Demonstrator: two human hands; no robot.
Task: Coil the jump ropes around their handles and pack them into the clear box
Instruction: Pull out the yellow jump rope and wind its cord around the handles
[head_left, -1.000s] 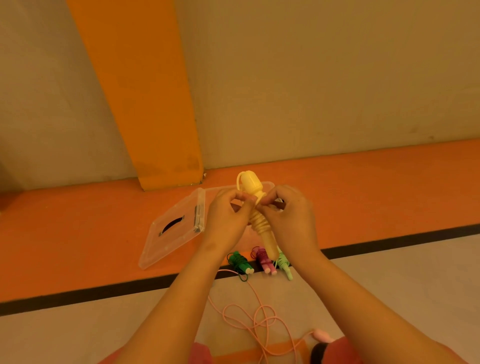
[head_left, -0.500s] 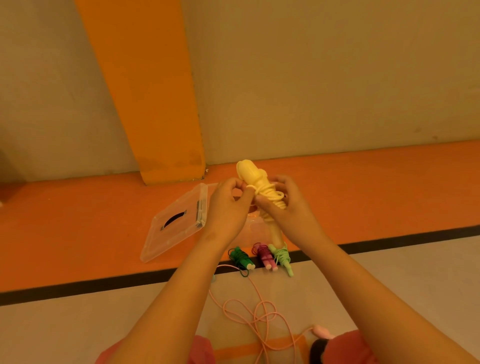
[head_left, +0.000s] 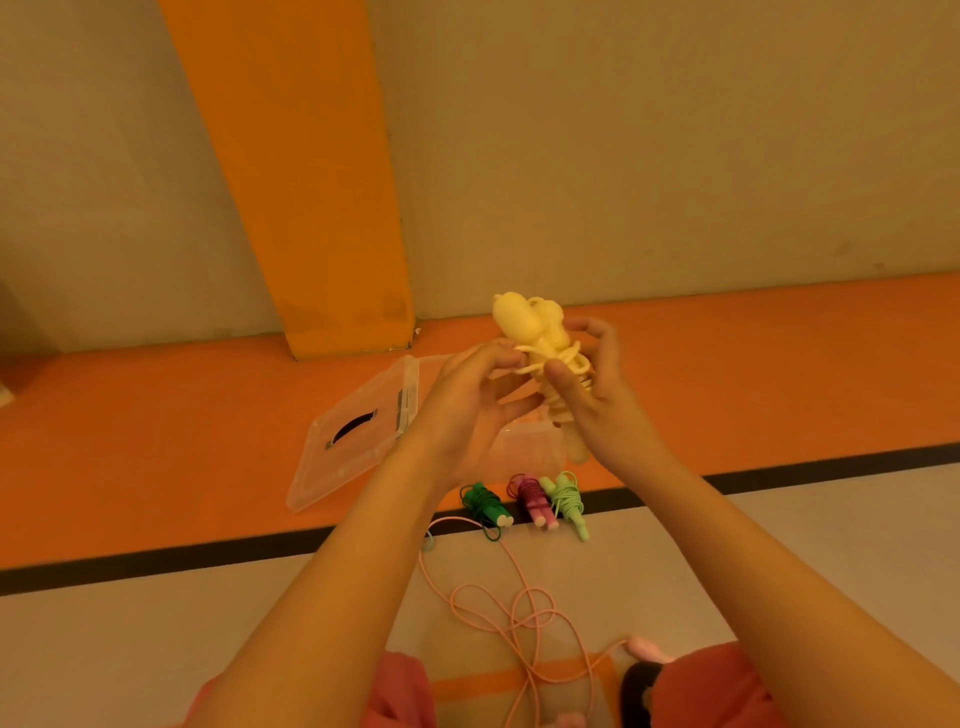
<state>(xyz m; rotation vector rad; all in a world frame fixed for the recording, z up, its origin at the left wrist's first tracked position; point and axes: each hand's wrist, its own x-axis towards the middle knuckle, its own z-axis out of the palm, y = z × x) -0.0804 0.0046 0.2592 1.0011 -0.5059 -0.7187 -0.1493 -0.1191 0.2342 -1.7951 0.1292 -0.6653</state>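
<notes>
Most likely an indoor sports or activity hall. Told first by the floor (head_left: 156, 649): smooth and pale on the near side, crossed from left to right by a thin black line (head_left: 779, 474), then a broad orange band (head_left: 156, 441) reaching the far wall (head_left: 623, 156). Plain beige on that wall, broken by one wide orange upright (head_left: 311, 182), painted stripe or pillar, hard to tell. Backed up by the gear on the ground: dark green jump rope (head_left: 483, 501), magenta jump rope (head_left: 532, 496) and light green jump rope (head_left: 566, 499) coiled side by side at the black line, loose pink rope (head_left: 519, 618) looped nearer, clear box (head_left: 524, 452) on the orange band with lid (head_left: 353, 457) lying open to its left, yellow jump rope (head_left: 530, 327) held up above it.
</notes>
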